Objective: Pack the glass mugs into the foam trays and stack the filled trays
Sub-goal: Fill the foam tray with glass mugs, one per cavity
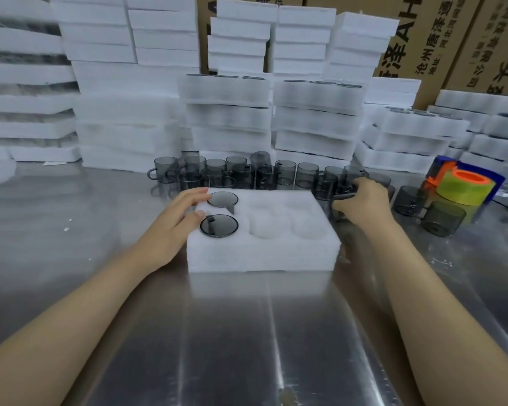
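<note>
A white foam tray lies on the steel table before me. Its two left pockets each hold a smoky grey glass mug, one at the back and one at the front; the other pockets show only foam. My left hand rests on the tray's left edge, fingers straight, touching beside the mugs. My right hand grips a grey mug just off the tray's right side. A row of loose grey mugs stands behind the tray.
Stacks of white foam trays rise behind the mugs, some filled, with cardboard boxes further back. Two more mugs stand at the right near a yellow-green tape roll with an orange core.
</note>
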Demonstrator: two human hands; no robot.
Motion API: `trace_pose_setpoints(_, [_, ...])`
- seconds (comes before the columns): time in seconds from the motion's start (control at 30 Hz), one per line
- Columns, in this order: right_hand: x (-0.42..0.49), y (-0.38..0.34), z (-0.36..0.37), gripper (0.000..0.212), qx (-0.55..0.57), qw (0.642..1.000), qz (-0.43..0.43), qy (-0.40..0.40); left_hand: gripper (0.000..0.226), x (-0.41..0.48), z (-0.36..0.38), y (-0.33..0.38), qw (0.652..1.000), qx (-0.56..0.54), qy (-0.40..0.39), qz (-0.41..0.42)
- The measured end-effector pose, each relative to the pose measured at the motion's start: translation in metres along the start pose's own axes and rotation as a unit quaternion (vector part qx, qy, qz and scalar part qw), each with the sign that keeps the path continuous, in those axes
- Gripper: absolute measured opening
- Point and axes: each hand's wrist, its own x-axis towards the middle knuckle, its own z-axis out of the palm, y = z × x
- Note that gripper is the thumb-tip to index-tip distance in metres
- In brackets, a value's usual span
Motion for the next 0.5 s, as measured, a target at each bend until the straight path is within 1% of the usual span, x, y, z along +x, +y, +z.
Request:
trace_pose_setpoints(0.07, [-0.002, -0.006, -0.001, 0.054, 0.068, 0.997, -0.037, 0.025, 0.032, 0.0, 0.0, 0.0, 1.0, -0.003, -0.003, -0.002])
trace_pose_setpoints(0.17, [-0.015, -0.032, 0.0, 0.081, 0.168, 0.978, -0.096, 0.082, 0.032, -0.001, 0.0, 0.0, 1.0, -0.008, -0.005, -0.005])
trace_pose_setpoints(0.2, [-0.021, -0.043, 0.003, 0.087, 0.209, 0.968, -0.104, 0.092, 0.032, -0.001, 0.0, 0.0, 1.0, -0.009, -0.004, -0.007])
trace_pose_setpoints(0.23, [-0.029, -0.053, 0.005, 0.088, 0.251, 0.957, -0.112, 0.095, 0.032, -0.001, 0.0, 0.0, 1.0, -0.01, -0.004, -0.009])
trace_pose_setpoints(0.27, [-0.037, -0.062, 0.008, 0.082, 0.278, 0.946, -0.134, 0.097, 0.032, -0.001, 0.0, 0.001, 1.0, -0.01, -0.005, -0.01])
trace_pose_setpoints(0.3, [-0.044, -0.069, 0.012, 0.07, 0.284, 0.938, -0.17, 0.098, 0.033, -0.001, 0.0, 0.001, 1.0, -0.01, -0.005, -0.011])
trace_pose_setpoints(0.37, [-0.057, -0.076, 0.019, 0.039, 0.259, 0.928, -0.253, 0.085, 0.033, -0.001, 0.0, 0.002, 1.0, -0.009, -0.006, -0.012])
trace_pose_setpoints(0.4, [-0.06, -0.077, 0.022, 0.028, 0.245, 0.924, -0.284, 0.072, 0.033, -0.002, 0.0, 0.003, 1.0, -0.008, -0.006, -0.011])
trace_pose_setpoints(0.5, [-0.062, -0.077, 0.024, 0.017, 0.211, 0.918, -0.335, 0.029, 0.033, -0.002, -0.001, 0.005, 1.0, -0.008, -0.008, -0.013])
